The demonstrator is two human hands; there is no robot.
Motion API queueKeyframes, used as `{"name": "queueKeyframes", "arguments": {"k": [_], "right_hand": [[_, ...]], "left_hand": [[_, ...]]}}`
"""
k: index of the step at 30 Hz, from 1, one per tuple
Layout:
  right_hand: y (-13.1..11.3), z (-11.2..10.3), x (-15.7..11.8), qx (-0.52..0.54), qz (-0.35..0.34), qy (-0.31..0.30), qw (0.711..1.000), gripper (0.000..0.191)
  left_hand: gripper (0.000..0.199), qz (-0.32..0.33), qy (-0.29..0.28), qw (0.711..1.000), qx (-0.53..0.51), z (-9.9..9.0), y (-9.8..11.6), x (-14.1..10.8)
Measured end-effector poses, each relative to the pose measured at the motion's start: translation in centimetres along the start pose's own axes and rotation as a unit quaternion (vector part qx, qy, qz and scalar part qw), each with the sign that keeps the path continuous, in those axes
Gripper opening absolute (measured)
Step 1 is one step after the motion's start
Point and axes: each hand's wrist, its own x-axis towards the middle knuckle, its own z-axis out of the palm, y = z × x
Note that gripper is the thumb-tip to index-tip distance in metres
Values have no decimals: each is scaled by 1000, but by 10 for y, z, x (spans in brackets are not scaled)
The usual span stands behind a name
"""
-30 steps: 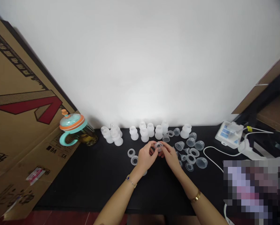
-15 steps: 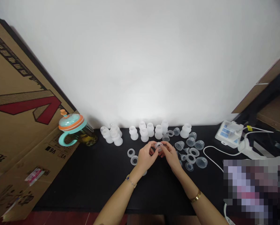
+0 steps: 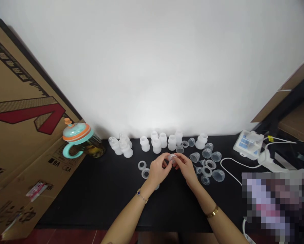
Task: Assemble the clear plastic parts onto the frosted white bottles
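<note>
At a black bench, two silicone rings lie at 9 o'clock from the hands. Fingertips of the left hand and right hand close narrowly on a clear ring at mid-bench, working it between them. Frosted bottle-shaped pieces stand at 12 o'clock; clear funnel cups lie at 3 o'clock.

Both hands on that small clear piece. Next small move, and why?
Probably turn the small clear part a little between the left hand and right hand and inspect it before setting it down: both hands pinch it at the edge, and from this view its fit or seating can't be judged. Similar clear rings lie to the left.
</note>
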Motion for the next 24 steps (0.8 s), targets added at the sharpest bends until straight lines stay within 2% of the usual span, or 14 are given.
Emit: {"name": "queueKeyframes", "arguments": {"k": [6, 16, 24], "right_hand": [[2, -1, 2, -23, -4, 3, 1000, 49], [4, -1, 2, -53, -13, 11, 998, 45], [1, 1, -6, -116, -61, 13, 991, 38]], "left_hand": [[25, 6, -1, 1000, 14, 0, -2, 0], [27, 8, -13, 999, 32, 0, -2, -1], [24, -35, -41, 996, -73, -2, -3, 2]]}}
